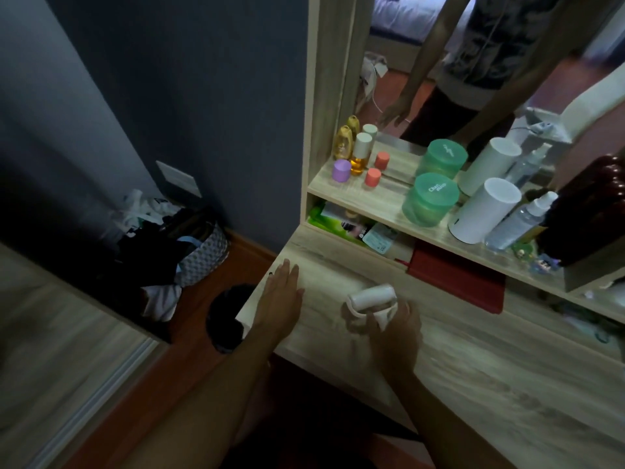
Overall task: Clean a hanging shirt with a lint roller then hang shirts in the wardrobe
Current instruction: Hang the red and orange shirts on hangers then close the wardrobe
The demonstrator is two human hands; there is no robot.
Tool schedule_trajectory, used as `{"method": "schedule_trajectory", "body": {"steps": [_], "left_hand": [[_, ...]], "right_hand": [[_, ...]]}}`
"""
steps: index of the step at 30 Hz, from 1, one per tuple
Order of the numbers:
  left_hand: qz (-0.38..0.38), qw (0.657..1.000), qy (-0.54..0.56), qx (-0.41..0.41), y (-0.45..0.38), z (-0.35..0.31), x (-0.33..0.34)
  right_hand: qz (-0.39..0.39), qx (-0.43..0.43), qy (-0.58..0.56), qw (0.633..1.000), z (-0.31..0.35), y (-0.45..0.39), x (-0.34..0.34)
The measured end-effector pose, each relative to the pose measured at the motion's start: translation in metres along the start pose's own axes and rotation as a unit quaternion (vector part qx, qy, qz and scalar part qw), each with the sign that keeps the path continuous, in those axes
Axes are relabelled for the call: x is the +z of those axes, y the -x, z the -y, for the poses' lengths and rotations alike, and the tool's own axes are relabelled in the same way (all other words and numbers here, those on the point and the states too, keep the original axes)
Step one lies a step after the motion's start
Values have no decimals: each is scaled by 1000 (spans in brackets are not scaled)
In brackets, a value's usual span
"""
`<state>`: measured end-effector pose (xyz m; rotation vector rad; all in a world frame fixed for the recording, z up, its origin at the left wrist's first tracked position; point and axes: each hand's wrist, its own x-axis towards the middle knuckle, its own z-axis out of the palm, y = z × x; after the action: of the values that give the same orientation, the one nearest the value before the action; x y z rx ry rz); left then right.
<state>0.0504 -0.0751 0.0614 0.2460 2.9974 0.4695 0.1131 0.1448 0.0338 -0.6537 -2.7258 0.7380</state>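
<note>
On the shelf (378,206) in front of me I count one green tub (429,199), one purple cap (341,170), one pink cap (373,177), one spray bottle (521,221). Below the shelf: one lint roller (375,297).

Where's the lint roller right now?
The lint roller is low on the wooden dressing table, gripped by the right hand; the left hand rests flat nearby.

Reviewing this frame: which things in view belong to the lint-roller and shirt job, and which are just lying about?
Job:
lint roller, gripped by the right hand
left hand, flat on the desk

Lying about:
green jar
white cylinder
spray bottle
purple cap
amber bottle
red folder
laundry basket on the floor

No shirt shows here.
</note>
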Motion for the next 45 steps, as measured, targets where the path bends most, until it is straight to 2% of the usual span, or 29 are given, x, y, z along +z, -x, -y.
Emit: {"method": "schedule_trajectory", "body": {"steps": [2, 8, 11, 17, 20, 24, 28, 33, 39, 43, 45], "left_hand": [[-8, 1000, 0, -12, 2, 13, -9], [-52, 997, 9, -53, 23, 68, -45], [-92, 991, 9, -96, 50, 131, -79], [-197, 957, -41, -206, 119, 283, -186], [-257, 937, -80, -224, 161, 345, -260], [-360, 898, -159, -197, 206, 399, -379], [-431, 851, -266, -140, 237, 418, -507], [-501, 789, -324, -147, 266, 429, -619], [-537, 741, -372, -159, 284, 456, -712], [-556, 710, -393, -181, 285, 461, -770], [-547, 717, -389, -190, 285, 464, -793]], "right_hand": [[2, -80, 1, 997, 18, -3, 6], [100, -225, 39, 968, 98, 2, 52], [157, -277, 7, 948, 179, 28, 80], [216, -421, -66, 878, 365, 94, 118], [191, -486, -141, 841, 471, 120, 113], [106, -583, -256, 763, 615, 151, 70], [19, -642, -332, 690, 734, 180, 10], [-47, -680, -383, 623, 846, 216, -48], [-94, -678, -397, 612, 953, 238, -108], [-32, -694, -357, 624, 1009, 242, -137], [-25, -701, -329, 632, 1030, 240, -142]]}}
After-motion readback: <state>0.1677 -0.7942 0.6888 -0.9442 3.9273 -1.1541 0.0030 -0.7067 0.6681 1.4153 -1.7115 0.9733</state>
